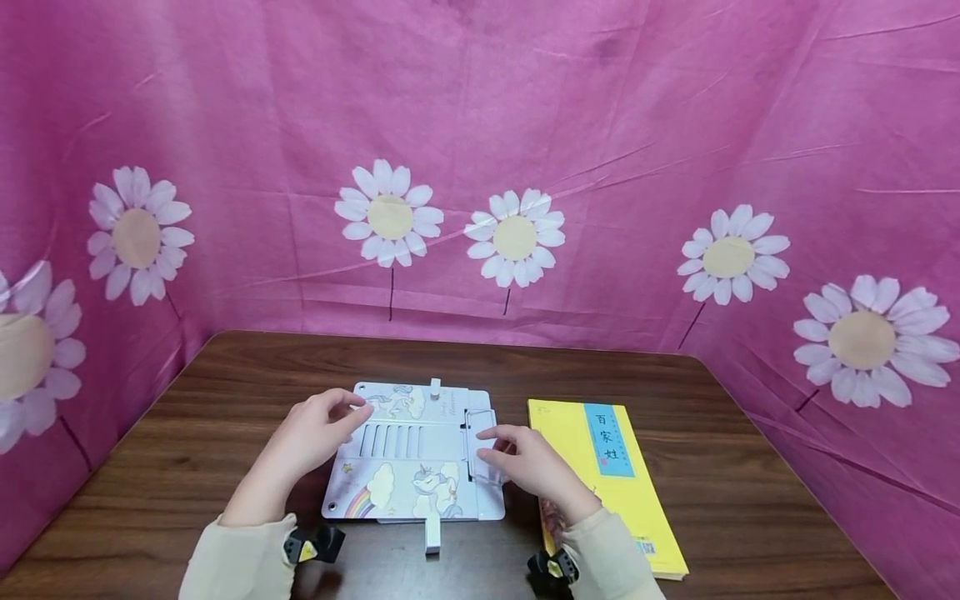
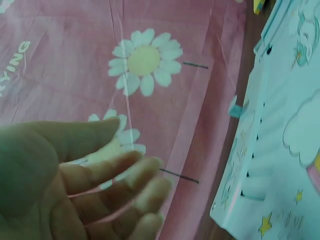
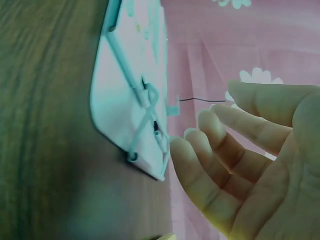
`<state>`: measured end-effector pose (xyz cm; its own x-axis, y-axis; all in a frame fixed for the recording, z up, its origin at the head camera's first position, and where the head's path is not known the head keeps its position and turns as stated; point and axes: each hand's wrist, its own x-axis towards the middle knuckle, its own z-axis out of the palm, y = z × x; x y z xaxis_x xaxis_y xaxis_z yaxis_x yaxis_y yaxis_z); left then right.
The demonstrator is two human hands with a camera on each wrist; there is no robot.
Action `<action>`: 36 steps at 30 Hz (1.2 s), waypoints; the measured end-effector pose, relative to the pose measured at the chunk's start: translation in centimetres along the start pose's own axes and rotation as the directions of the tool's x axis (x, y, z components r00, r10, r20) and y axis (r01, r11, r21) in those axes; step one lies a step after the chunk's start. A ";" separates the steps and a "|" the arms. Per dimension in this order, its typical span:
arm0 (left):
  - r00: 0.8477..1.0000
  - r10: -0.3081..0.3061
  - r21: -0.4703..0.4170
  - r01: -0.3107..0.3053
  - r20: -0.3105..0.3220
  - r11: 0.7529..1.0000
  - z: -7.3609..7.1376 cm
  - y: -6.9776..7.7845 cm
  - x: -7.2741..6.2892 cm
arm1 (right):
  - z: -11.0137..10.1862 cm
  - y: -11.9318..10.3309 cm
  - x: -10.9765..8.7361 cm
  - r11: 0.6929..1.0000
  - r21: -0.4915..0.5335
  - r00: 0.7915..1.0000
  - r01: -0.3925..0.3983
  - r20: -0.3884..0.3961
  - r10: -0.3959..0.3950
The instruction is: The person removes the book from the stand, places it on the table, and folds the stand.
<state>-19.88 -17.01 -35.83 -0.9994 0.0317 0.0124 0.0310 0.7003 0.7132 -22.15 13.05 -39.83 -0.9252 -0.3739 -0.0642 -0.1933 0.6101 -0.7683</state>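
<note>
A white book stand (image 1: 450,443) printed with unicorns, clouds and a rainbow lies on the table. Over its left part hovers my left hand (image 1: 318,429), thumb and fingers loosely bent. The left wrist view shows that hand (image 2: 100,175) holding nothing, apart from the stand (image 2: 280,125). My right hand (image 1: 536,462) is by the pale hinged bracket (image 1: 486,421) along the stand's right edge. Its fingers (image 3: 192,170) are relaxed with nothing pinched between them in the right wrist view; whether a fingertip touches the bracket (image 3: 145,120), I cannot tell.
A yellow book (image 1: 645,517) with a blue title panel lies right of the stand, partly under my right forearm. White tabs stick out at the stand's top (image 1: 435,387) and bottom (image 1: 432,533). Behind the brown wooden table (image 1: 750,500) hangs a pink flowered cloth (image 1: 600,100).
</note>
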 end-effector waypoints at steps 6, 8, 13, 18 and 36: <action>0.998 0.055 -0.281 -0.060 -0.025 0.958 0.7 0.7 0.1 | -0.6 -0.9 -0.5 1.000 0.022 0.999 0.008 -0.050 -0.007; 0.997 0.053 -0.385 -0.067 -0.048 0.920 0.8 1.0 0.1 | -0.8 -1.2 -0.7 1.000 0.027 0.998 0.005 -0.068 -0.003; 0.995 -0.013 -0.621 -0.053 -0.102 0.782 1.1 2.0 0.0 | -1.3 -1.7 -0.9 0.998 0.059 0.993 0.025 -0.120 -0.018; 0.991 -0.081 -0.834 -0.047 -0.109 0.549 1.1 2.5 -0.1 | -1.8 -1.9 -1.1 0.979 0.196 0.992 0.064 -0.122 -0.040; 0.973 -0.003 -0.553 -0.127 -0.229 0.824 1.8 3.1 0.0 | -4.3 -1.4 -1.4 0.997 0.040 0.921 0.064 -0.387 -0.044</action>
<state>-19.76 -13.55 -34.89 -0.9761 -0.1347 0.1704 0.1452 0.1787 0.9731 -21.97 15.72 -35.88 -0.9701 -0.1005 0.2211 -0.2390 0.5567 -0.7956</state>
